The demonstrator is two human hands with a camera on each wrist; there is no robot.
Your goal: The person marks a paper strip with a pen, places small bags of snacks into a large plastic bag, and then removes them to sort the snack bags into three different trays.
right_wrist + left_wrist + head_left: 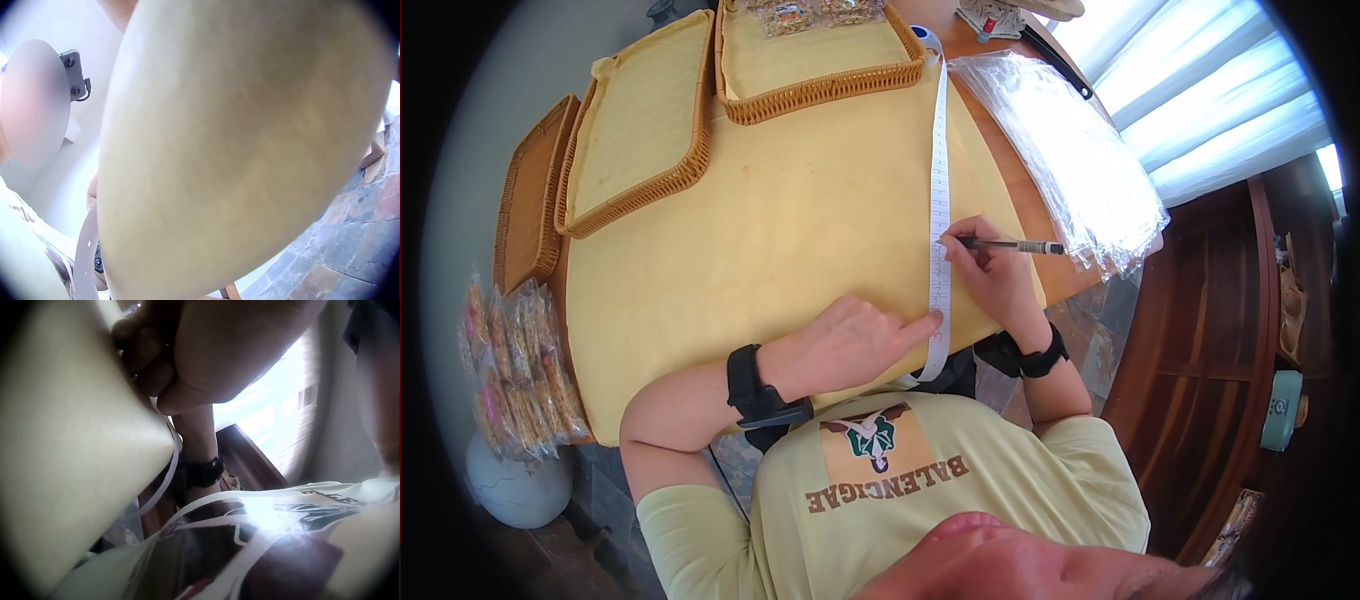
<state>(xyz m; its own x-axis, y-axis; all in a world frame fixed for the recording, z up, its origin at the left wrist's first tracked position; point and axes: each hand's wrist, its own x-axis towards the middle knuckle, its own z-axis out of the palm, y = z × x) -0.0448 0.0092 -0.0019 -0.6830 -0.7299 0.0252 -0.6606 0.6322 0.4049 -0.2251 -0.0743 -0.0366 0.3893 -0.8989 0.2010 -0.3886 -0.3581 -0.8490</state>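
A white tape measure [940,180] runs up the yellow sheet [800,190], and its near end hangs over the front edge, where it shows as a curved strip [167,481] in the left wrist view. My left hand [850,335] rests on the sheet, index finger extended onto the tape and other fingers bent. Just beyond it, my right hand [998,275] pinches a dark pen [1012,245], fingertips beside the tape. In the right wrist view the yellow sheet [231,156] hides most of that hand's work.
Wicker trays [700,150] stand at the back left, one holding wrapped snacks [790,16]. More packets [520,370] lie at the left edge. Clear plastic bags [1065,150] are stacked at the right near a black handle [1055,62]. A white round object [518,485] stands below the left side.
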